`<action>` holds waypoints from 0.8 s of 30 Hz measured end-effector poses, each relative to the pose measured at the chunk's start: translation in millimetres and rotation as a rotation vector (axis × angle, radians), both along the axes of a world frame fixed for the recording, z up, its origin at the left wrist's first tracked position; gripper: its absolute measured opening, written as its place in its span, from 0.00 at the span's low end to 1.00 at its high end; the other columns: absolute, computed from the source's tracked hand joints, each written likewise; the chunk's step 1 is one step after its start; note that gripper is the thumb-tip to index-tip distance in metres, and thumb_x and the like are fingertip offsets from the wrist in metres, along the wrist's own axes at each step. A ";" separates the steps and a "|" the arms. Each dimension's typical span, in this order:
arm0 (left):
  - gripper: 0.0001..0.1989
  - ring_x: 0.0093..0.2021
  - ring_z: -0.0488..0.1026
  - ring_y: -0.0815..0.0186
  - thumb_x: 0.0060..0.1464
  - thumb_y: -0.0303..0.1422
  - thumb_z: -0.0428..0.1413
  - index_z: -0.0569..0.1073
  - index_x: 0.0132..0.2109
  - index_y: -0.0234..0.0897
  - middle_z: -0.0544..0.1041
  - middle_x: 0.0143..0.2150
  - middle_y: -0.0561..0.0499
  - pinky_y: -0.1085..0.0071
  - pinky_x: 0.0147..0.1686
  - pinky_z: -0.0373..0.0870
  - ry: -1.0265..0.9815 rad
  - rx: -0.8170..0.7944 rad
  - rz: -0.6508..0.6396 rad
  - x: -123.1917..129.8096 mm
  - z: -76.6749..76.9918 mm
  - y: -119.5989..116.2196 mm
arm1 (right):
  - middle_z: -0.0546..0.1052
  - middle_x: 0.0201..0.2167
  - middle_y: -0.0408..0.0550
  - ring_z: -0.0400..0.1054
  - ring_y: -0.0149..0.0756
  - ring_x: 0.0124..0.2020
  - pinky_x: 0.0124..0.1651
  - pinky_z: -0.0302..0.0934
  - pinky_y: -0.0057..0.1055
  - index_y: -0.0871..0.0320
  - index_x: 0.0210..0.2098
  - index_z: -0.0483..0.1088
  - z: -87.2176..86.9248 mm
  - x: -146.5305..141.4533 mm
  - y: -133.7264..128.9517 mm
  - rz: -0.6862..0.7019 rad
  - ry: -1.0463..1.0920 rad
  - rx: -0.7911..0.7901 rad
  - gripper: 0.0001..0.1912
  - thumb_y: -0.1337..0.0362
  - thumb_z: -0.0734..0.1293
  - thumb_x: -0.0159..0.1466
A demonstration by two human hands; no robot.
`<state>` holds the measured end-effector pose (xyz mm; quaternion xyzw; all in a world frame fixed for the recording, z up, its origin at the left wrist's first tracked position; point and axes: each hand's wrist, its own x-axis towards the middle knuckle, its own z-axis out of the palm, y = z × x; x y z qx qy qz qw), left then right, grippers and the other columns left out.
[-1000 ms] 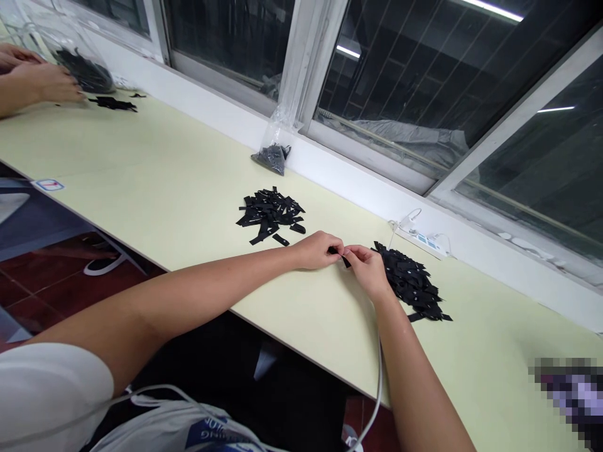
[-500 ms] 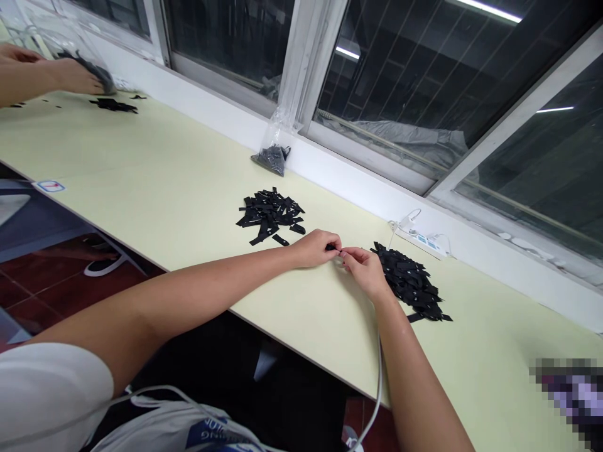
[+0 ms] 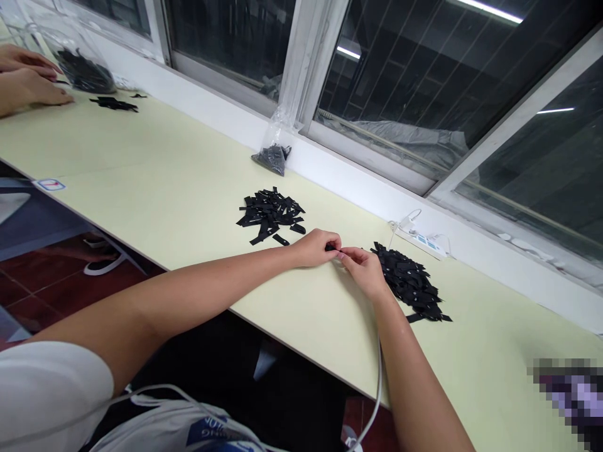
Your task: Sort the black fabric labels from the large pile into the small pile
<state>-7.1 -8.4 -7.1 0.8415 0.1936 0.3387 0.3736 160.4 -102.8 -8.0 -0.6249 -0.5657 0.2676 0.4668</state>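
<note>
Head view, near to far: white sleeve and a plastic bag with partly cut-off blue lettering [image 3: 207, 433] at bottom left, unreadable at this angle. Both forearms reach over the pale yellow worktop [image 3: 155, 182]. Left hand [image 3: 315, 248] and right hand [image 3: 365, 270] meet at the fingertips, fingers of both pinched on one small black strip [image 3: 332, 249], held just above the worktop between the two piles. Strip is mostly hidden by the fingers; it looks like a folded fabric tab, but cannot tell for sure.

Step in hand, as a judgement: working a single piece between the fingertips, folding or pressing it. Next move likely calls for keeping a fine pinch and setting the piece with the left pile of black strips [image 3: 271, 215], spread loose just beyond the left hand, rather than the denser right pile of black strips [image 3: 409, 282], touching the right hand's far side.

Further back: white power strip [image 3: 421, 238] by the wall, clear bag of black pieces [image 3: 276, 150] against the window frame. Far left, a co-worker's hand [image 3: 28, 85] rests near another bag of pieces [image 3: 85, 69]. Small blue-and-red label [image 3: 49, 184] at the worktop edge, print too small to read.
</note>
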 end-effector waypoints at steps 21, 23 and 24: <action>0.04 0.33 0.71 0.68 0.53 0.30 0.59 0.77 0.36 0.34 0.77 0.33 0.50 0.71 0.35 0.67 -0.016 0.004 -0.005 2.6 -5.2 3.3 | 0.73 0.25 0.45 0.59 0.30 0.24 0.28 0.53 0.29 0.59 0.35 0.79 0.2 2.6 0.1 -0.005 0.083 -0.004 0.24 0.45 0.75 0.52; 0.04 0.33 0.70 0.68 0.53 0.29 0.58 0.76 0.36 0.34 0.76 0.33 0.50 0.71 0.35 0.66 -0.015 0.038 -0.003 2.5 -5.9 2.8 | 0.72 0.23 0.45 0.59 0.31 0.24 0.28 0.53 0.29 0.60 0.35 0.79 -0.2 2.0 -0.2 -0.012 0.090 -0.022 0.25 0.44 0.75 0.51; 0.03 0.33 0.70 0.68 0.53 0.28 0.58 0.76 0.35 0.34 0.76 0.33 0.50 0.71 0.35 0.66 -0.013 0.051 -0.002 2.5 -6.0 2.2 | 0.72 0.23 0.44 0.59 0.31 0.24 0.28 0.53 0.29 0.60 0.35 0.79 -0.4 1.8 -0.2 -0.017 0.092 -0.031 0.25 0.44 0.75 0.51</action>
